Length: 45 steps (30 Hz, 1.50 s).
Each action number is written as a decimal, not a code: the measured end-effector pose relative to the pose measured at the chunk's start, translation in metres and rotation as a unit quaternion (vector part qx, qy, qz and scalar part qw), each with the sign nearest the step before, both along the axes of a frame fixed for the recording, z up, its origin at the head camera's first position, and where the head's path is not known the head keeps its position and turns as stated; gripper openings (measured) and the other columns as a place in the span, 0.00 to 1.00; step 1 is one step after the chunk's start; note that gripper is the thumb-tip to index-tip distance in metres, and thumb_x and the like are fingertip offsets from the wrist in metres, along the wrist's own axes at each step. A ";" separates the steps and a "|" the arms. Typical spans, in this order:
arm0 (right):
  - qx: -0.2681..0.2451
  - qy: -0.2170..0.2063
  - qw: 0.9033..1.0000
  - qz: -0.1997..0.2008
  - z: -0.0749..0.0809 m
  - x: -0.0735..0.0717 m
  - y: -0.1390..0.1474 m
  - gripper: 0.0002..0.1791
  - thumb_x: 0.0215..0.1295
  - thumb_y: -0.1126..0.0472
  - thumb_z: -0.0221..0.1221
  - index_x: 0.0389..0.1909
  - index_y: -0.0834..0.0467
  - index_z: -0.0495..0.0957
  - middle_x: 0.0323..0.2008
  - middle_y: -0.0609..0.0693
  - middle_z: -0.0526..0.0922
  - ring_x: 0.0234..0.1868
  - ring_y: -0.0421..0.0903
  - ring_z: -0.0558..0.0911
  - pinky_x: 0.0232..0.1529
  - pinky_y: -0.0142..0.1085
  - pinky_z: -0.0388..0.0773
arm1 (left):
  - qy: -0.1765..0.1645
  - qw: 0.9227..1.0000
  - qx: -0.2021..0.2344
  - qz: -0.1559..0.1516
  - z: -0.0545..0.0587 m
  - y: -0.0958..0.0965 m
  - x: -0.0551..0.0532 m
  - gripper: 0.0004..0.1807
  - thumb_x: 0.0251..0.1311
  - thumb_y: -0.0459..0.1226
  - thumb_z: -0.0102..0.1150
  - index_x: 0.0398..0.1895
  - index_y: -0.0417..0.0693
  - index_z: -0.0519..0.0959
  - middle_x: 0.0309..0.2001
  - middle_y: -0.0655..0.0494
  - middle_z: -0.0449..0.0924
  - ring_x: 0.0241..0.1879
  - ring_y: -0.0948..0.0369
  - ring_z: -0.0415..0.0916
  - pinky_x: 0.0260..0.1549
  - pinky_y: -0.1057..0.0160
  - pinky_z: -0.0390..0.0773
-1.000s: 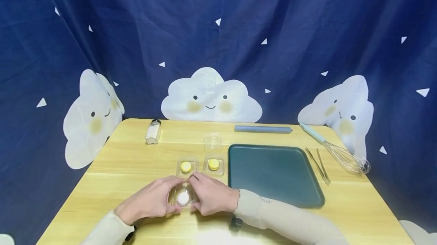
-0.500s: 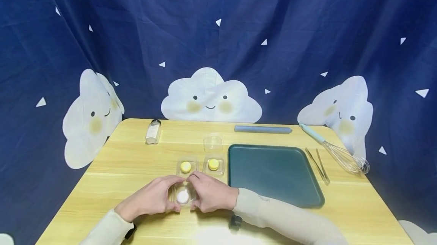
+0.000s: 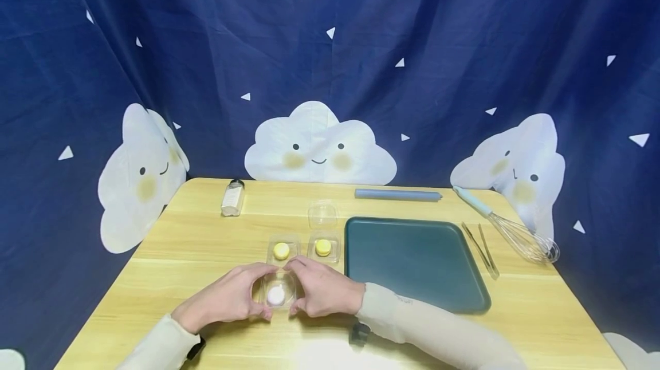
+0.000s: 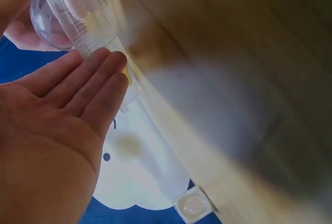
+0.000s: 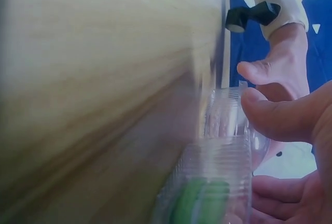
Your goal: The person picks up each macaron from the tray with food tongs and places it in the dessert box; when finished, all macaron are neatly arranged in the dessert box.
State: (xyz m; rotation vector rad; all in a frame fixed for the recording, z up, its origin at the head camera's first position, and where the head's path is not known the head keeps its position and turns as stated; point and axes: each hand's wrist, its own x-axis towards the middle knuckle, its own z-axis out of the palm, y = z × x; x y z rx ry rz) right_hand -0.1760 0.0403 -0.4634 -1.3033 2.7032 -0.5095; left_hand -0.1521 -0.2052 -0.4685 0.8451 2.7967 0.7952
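In the head view a clear plastic box [image 3: 285,279] with a pale, round macaron [image 3: 275,295] inside sits on the table near me. My left hand [image 3: 225,294] holds its left side between thumb and fingers. On the other side, my right hand [image 3: 330,291] holds it the same way. The left wrist view shows the left fingers [image 4: 96,92] fairly straight against the domed clear box [image 4: 78,14]. From the right wrist, the right thumb [image 5: 275,115] lies at the box's rim. A green-looking macaron [image 5: 199,200] in another clear box is close to that hand.
Behind the hands stand two clear boxes with yellow macarons [image 3: 281,251], one with its lid [image 3: 322,213] folded back. A dark green tray [image 3: 412,261] lies right, beside tongs [image 3: 482,250] and a whisk [image 3: 507,229]. A blue stick [image 3: 397,195] and a jar [image 3: 232,198] lie at the back.
Both hands stay round the box almost unmoved. The box and its pale macaron have shifted very slightly away from the person.
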 end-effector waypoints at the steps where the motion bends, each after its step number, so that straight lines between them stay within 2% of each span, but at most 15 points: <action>1: -0.004 0.000 1.000 -0.002 0.000 0.000 0.001 0.41 0.54 0.44 0.74 0.64 0.57 0.70 0.59 0.48 0.78 0.56 0.40 0.80 0.63 0.29 0.80 | 0.001 1.000 -0.001 0.001 0.000 0.000 0.000 0.49 0.41 0.55 0.80 0.68 0.44 0.73 0.65 0.49 0.79 0.65 0.51 0.77 0.66 0.49 0.77; 6: -0.026 -0.003 1.000 -0.009 0.003 -0.003 0.005 0.41 0.56 0.46 0.73 0.66 0.57 0.68 0.61 0.50 0.77 0.60 0.43 0.79 0.65 0.32 0.79 | 0.006 1.000 -0.005 0.013 0.001 -0.001 0.001 0.49 0.40 0.56 0.80 0.67 0.43 0.74 0.64 0.50 0.80 0.63 0.52 0.79 0.65 0.49 0.78; 11: -0.087 -0.050 0.995 -0.022 0.009 -0.008 0.010 0.39 0.59 0.50 0.72 0.67 0.58 0.68 0.62 0.52 0.78 0.62 0.46 0.79 0.64 0.35 0.80 | 0.014 0.999 -0.009 0.050 0.010 -0.003 0.002 0.47 0.41 0.59 0.78 0.64 0.44 0.77 0.62 0.49 0.82 0.61 0.49 0.80 0.64 0.46 0.78; 14: -0.157 -0.087 0.983 -0.025 0.014 -0.015 0.015 0.39 0.58 0.56 0.73 0.67 0.60 0.67 0.63 0.55 0.78 0.63 0.49 0.79 0.62 0.38 0.81 | 0.023 0.996 -0.002 0.081 0.020 -0.004 -0.001 0.45 0.44 0.59 0.76 0.64 0.46 0.77 0.62 0.49 0.82 0.61 0.48 0.80 0.64 0.44 0.78; 18: -0.258 -0.128 0.957 -0.031 0.021 -0.028 0.021 0.42 0.55 0.64 0.74 0.70 0.60 0.65 0.65 0.56 0.77 0.65 0.53 0.78 0.63 0.43 0.81 | 0.032 0.993 0.038 0.110 0.039 -0.007 -0.015 0.47 0.44 0.60 0.76 0.67 0.50 0.74 0.63 0.52 0.81 0.62 0.49 0.79 0.64 0.41 0.77; 21: -0.320 -0.148 0.935 -0.030 0.025 -0.041 0.026 0.45 0.54 0.67 0.74 0.72 0.59 0.63 0.66 0.56 0.76 0.67 0.55 0.77 0.64 0.44 0.80 | 0.048 0.990 0.083 0.105 0.051 -0.008 -0.033 0.51 0.43 0.59 0.78 0.71 0.50 0.70 0.64 0.51 0.78 0.63 0.47 0.76 0.65 0.38 0.75; 25: -0.376 -0.166 0.911 -0.014 0.029 -0.061 0.033 0.46 0.55 0.69 0.73 0.73 0.61 0.61 0.69 0.59 0.73 0.70 0.57 0.73 0.68 0.45 0.78 | 0.057 0.986 0.137 0.079 0.062 -0.008 -0.061 0.55 0.45 0.51 0.81 0.75 0.46 0.63 0.69 0.45 0.72 0.68 0.44 0.69 0.70 0.39 0.69; 28: -0.398 -0.179 0.900 -0.004 0.032 -0.078 0.038 0.47 0.55 0.71 0.71 0.75 0.64 0.58 0.73 0.60 0.69 0.74 0.58 0.69 0.72 0.48 0.73 | 0.030 0.982 0.175 0.063 0.071 -0.004 -0.085 0.57 0.47 0.44 0.81 0.78 0.43 0.57 0.73 0.41 0.66 0.73 0.43 0.64 0.75 0.43 0.63; 31: -0.403 -0.199 0.893 -0.011 0.036 -0.099 0.045 0.49 0.56 0.74 0.69 0.77 0.63 0.55 0.76 0.59 0.63 0.77 0.58 0.64 0.76 0.51 0.68 | -0.009 0.980 0.191 0.058 0.080 0.003 -0.112 0.57 0.49 0.41 0.79 0.79 0.43 0.53 0.76 0.39 0.61 0.76 0.43 0.59 0.78 0.45 0.59; 34: -0.394 -0.219 0.892 -0.027 0.038 -0.121 0.052 0.50 0.58 0.75 0.67 0.78 0.61 0.53 0.79 0.58 0.59 0.79 0.57 0.60 0.79 0.52 0.63 | -0.040 0.981 0.179 0.061 0.086 0.011 -0.139 0.57 0.50 0.42 0.78 0.79 0.43 0.52 0.77 0.40 0.58 0.76 0.43 0.58 0.79 0.45 0.58; 37: -0.372 -0.235 0.896 -0.052 0.033 -0.145 0.061 0.50 0.59 0.74 0.67 0.79 0.60 0.51 0.80 0.57 0.57 0.81 0.56 0.57 0.81 0.52 0.59 | -0.055 0.984 0.158 0.058 0.085 0.021 -0.166 0.56 0.50 0.43 0.78 0.78 0.41 0.54 0.77 0.41 0.59 0.75 0.42 0.59 0.78 0.44 0.59; 42: -0.320 -0.268 0.904 -0.094 0.018 -0.170 0.077 0.51 0.62 0.74 0.65 0.80 0.60 0.47 0.81 0.59 0.52 0.81 0.60 0.53 0.81 0.57 0.55 | -0.083 0.990 0.106 0.046 0.068 0.039 -0.201 0.54 0.50 0.44 0.77 0.77 0.39 0.56 0.75 0.40 0.61 0.73 0.43 0.62 0.76 0.44 0.64; 45: -0.281 -0.279 0.913 -0.102 0.008 -0.176 0.082 0.51 0.61 0.74 0.65 0.80 0.61 0.46 0.81 0.60 0.51 0.81 0.61 0.53 0.81 0.59 0.54 | -0.105 0.992 0.061 0.038 0.058 0.048 -0.211 0.53 0.50 0.44 0.76 0.76 0.38 0.57 0.74 0.39 0.63 0.72 0.43 0.64 0.74 0.44 0.67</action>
